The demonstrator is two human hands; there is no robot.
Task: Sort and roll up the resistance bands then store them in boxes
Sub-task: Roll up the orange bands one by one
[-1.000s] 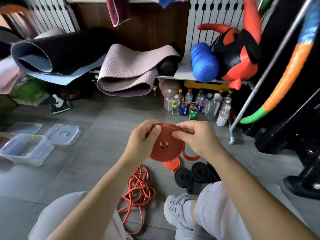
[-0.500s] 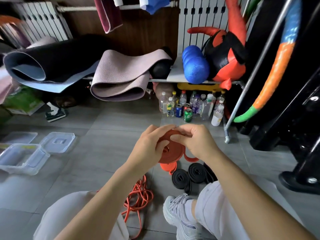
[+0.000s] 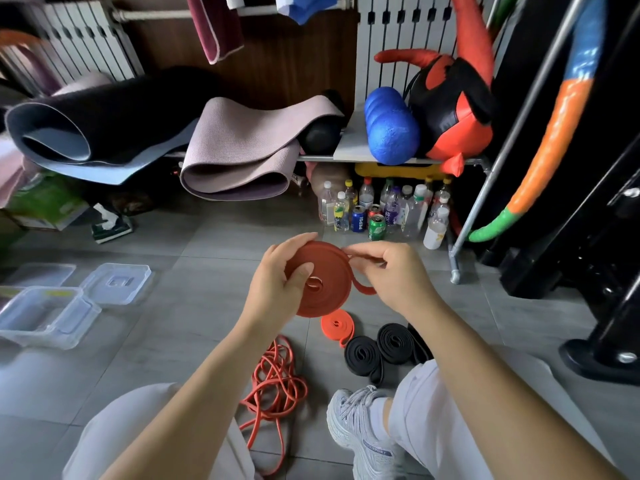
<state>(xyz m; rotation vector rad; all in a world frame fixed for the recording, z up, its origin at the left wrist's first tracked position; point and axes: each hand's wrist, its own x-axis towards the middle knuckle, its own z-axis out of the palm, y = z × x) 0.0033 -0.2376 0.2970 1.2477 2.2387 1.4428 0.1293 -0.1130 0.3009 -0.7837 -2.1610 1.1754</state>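
I hold a red resistance band (image 3: 327, 282) wound into a flat coil above the floor. My left hand (image 3: 277, 282) grips the coil from its left side, thumb near the centre. My right hand (image 3: 391, 271) pinches the band's loose tail at the coil's upper right. Below on the tiles lie a small rolled orange band (image 3: 336, 326), two rolled black bands (image 3: 379, 346) and a tangle of thin orange bands (image 3: 275, 382). Clear plastic boxes (image 3: 45, 317) stand open at the left, with a lid (image 3: 116, 284) beside them.
Rolled yoga mats (image 3: 235, 157) and a blue foam roller (image 3: 389, 126) rest on a low rack. Bottles and cans (image 3: 381, 216) stand under it. A metal rack leg (image 3: 455, 271) and black equipment stand right. My knees and grey shoe (image 3: 360, 431) are below.
The coil has turned flatter toward the camera and looks larger. My right hand has slid to the coil's upper right edge with the tail; the view shifted slightly.
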